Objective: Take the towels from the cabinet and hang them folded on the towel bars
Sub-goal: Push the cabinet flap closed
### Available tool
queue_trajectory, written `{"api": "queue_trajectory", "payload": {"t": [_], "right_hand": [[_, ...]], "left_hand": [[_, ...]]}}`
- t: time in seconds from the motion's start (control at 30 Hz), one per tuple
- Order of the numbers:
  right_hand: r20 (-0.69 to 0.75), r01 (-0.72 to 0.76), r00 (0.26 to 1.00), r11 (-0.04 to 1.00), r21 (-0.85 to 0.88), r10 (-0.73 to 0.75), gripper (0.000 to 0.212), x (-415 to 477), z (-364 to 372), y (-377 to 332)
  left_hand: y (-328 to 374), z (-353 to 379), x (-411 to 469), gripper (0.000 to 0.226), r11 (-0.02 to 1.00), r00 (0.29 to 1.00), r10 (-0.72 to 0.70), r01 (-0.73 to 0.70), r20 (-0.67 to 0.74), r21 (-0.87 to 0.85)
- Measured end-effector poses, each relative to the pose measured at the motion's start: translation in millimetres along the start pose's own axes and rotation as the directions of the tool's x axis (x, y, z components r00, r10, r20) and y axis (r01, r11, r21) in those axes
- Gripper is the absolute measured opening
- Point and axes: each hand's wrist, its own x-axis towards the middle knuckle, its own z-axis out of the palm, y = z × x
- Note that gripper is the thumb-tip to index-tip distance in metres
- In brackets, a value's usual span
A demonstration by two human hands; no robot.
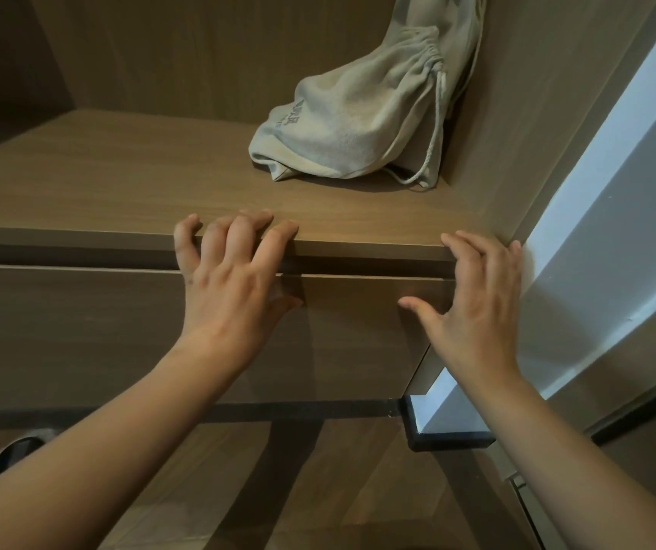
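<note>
left grip [235, 279] curled over shelf edge [358, 248]; right grip [477, 303] spread flat on drawer [80, 331]; no towel has been taken.

Dim, warm-toned interior; brightest area at right.
Cabinet [199, 53] wood read brown and murky, darkest at far left and along the near bottom. A pale, cool wall band [596, 192] at right was the lightest zone, without hard glare. The left hand [235, 287] threw a soft shadow on the drawer front [80, 331] beside its thumb, and the cloth bag [358, 125] shaded the shelf [120, 184] beneath it. Straight edges bowed toward the borders. Near forearms were soft, with fine texture slightly smeared.
</note>
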Motion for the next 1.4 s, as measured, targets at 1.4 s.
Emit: {"api": "queue_trajectory", "payload": {"t": [1.4], "right_hand": [[0.919,-0.283,0.354,0.956,-0.073,0.175,0.044,368,-506,-92]], "left_hand": [[85,-550,253,0.046,0.933,0.506,-0.163,0.359,0.847,-0.035]]}}
